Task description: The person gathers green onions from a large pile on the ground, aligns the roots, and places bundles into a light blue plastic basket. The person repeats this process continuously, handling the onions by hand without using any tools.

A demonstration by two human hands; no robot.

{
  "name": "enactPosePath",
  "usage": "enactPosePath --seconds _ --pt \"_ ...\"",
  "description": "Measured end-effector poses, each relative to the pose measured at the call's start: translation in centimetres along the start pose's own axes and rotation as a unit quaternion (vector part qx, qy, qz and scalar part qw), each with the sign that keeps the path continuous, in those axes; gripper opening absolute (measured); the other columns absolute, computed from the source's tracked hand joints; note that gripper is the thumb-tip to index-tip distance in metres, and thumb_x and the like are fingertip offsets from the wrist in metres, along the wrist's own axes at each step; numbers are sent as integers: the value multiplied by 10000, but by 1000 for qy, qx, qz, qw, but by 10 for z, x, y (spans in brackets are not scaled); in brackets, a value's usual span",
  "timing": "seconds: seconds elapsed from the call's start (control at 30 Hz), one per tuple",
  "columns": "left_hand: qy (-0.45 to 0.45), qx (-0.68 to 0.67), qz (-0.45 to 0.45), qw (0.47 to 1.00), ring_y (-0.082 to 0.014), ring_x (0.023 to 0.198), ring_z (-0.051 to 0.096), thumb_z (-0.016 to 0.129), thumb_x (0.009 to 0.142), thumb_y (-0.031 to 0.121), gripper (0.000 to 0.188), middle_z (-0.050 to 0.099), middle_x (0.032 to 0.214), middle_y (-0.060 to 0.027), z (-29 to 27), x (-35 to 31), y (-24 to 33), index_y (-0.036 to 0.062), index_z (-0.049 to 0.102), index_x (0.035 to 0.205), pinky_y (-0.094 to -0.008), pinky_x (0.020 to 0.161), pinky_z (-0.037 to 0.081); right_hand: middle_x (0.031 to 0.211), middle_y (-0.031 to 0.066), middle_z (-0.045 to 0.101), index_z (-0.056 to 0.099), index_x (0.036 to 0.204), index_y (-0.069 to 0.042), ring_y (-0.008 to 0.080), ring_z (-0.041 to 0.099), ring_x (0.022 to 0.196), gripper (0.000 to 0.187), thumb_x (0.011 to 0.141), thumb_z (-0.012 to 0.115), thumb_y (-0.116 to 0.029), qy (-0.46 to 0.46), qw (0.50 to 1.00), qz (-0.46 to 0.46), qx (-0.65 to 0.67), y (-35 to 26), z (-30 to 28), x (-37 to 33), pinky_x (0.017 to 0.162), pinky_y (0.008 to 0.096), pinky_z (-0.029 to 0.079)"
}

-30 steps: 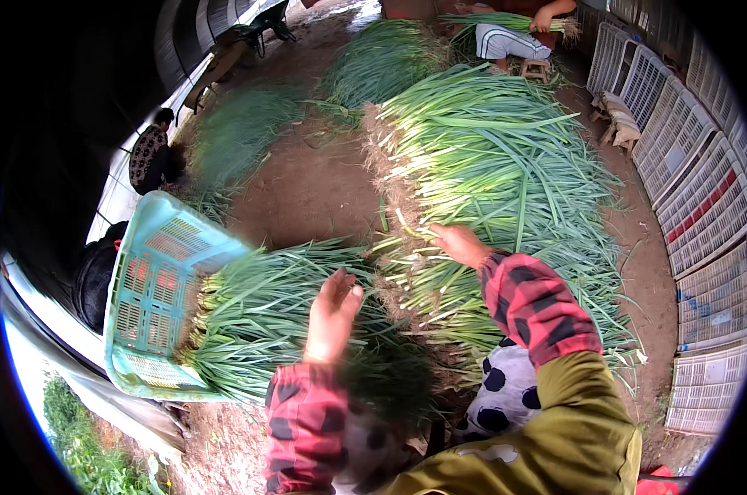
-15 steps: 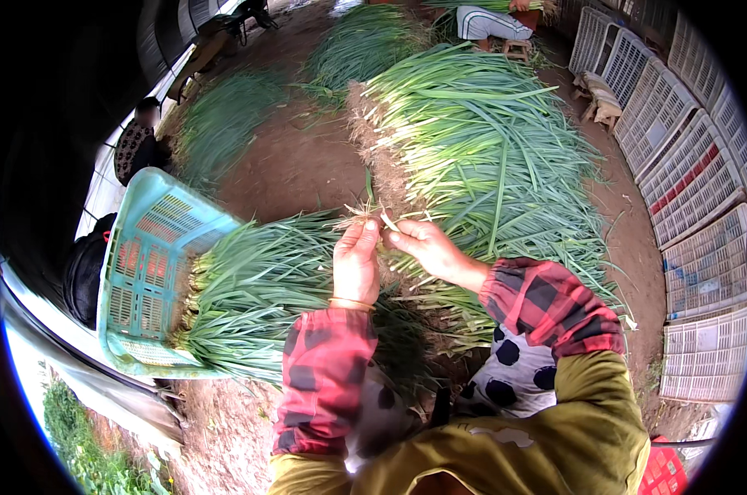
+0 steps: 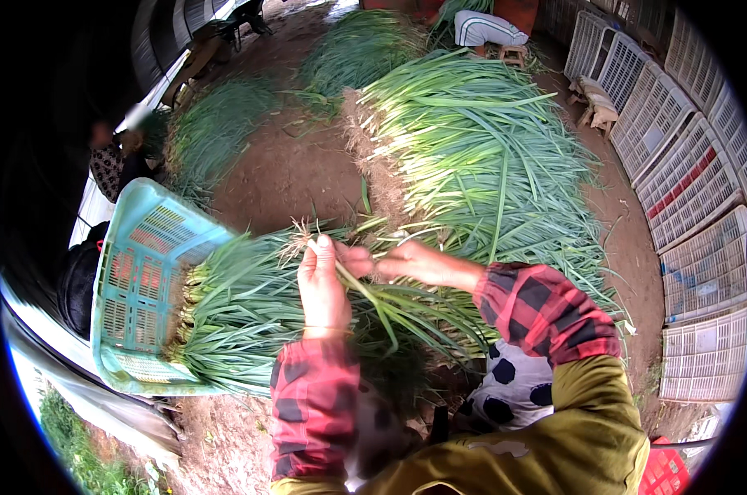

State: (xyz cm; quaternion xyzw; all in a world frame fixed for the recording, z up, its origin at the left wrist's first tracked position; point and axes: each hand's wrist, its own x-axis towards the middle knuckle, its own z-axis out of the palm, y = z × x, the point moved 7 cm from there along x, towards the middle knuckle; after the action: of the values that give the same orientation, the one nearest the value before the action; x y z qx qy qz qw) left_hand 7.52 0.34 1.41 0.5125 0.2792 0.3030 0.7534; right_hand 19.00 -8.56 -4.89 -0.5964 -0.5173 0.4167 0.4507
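Note:
My left hand (image 3: 322,289) is closed around the white root end of green onions (image 3: 386,307). Their stringy roots (image 3: 296,239) stick out past my thumb, and the green leaves slant down to the right over my lap. Just right of it is my right hand (image 3: 423,264), its fingers bent together close to the stalks; what they pinch, if anything, is hidden. Left of my hands, a tipped turquoise plastic crate (image 3: 108,318) holds a thick layer of green onions (image 3: 250,289), roots toward its inner side, leaves spilling out toward me.
A long heap of green onions (image 3: 497,165) lies ahead and right, with more heaps (image 3: 225,124) farther back on the dirt floor (image 3: 287,177). White crates (image 3: 683,181) line the right side. One person (image 3: 118,161) is at the far left; another's legs (image 3: 489,30) show at the back.
My left hand has moved left, and leafy stalks now trail from it across my lap. My right hand stays to its right, slightly lower. The person at left has shifted.

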Motion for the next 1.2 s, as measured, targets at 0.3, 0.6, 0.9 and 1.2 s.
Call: enactPosePath --seconds 0.3,0.6,0.9,1.2 --pt "-3 6 -94 996 -67 443 304 664 889 213 216 346 532 74 -12 22 -20 8 620 943 -267 491 347 1036 106 541 569 1070 -48 273 511 1061 303 775 514 -91 316 628 -108 -703 109 -149 62 953 402 384" --pt "-37 3 -131 991 -90 463 316 535 970 315 360 332 533 54 -8 32 -22 -29 629 918 -279 494 349 862 54 537 591 835 -97 226 532 918 108 740 545 -118 261 703 -108 -653 104 -166 48 821 352 410" --pt "-96 1 -97 991 -95 593 455 640 908 301 348 526 724 17 14 15 -30 9 613 1094 -248 537 374 689 148 602 478 889 -32 347 624 652 242 837 634 -210 243 827 -80 -500 -61 -90 13 582 441 495" --pt "-84 -97 27 991 -152 808 603 787 775 107 349 642 887 -43 44 -15 8 17 592 1051 -289 756 499 789 219 586 501 963 79 368 606 652 257 863 558 -151 266 893 -135 -336 -129 22 -55 559 445 499"
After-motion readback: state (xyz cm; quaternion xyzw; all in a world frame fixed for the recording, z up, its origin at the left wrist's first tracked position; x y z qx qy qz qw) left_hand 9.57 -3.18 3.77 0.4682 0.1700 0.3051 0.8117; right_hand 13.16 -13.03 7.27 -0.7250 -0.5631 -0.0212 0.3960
